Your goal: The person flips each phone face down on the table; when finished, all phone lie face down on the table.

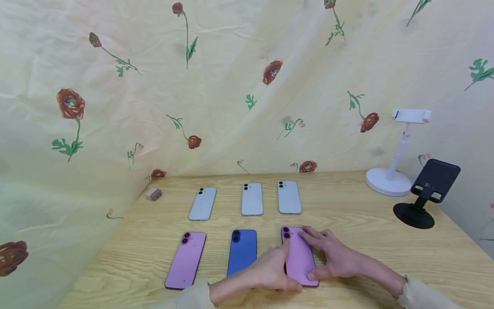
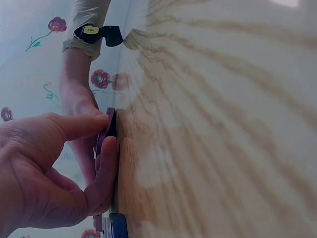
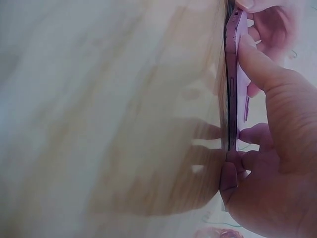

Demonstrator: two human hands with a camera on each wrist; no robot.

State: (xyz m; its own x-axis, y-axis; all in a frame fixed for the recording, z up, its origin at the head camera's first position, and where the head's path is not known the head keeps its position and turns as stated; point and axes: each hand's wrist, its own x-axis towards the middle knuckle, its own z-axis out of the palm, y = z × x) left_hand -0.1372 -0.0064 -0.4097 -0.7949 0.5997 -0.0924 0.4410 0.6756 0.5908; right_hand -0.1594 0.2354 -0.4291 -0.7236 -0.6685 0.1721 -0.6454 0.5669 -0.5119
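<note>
In the head view a pink phone point(image 1: 299, 259) lies back up at the front right of a row, its two camera lenses at the far left corner. My left hand point(image 1: 270, 270) grips its near left part, with the thumb along the bottom edge. The right hand point(image 1: 337, 256) holds the opposite long side, thumb at the near right corner and fingers by the far end. From the left wrist, thumb and fingers pinch the phone's edge point(image 2: 112, 121) close over the table. In the right wrist view its side frame point(image 3: 232, 89) stands slightly off the wood at the near end.
Left of it lie a blue phone point(image 1: 243, 251) and another pink phone point(image 1: 186, 259). Behind are three white phones point(image 1: 252, 199). A small charger block point(image 1: 153, 194) sits back left. A white phone stand point(image 1: 387, 180) and a black one point(image 1: 414, 214) stand on the right.
</note>
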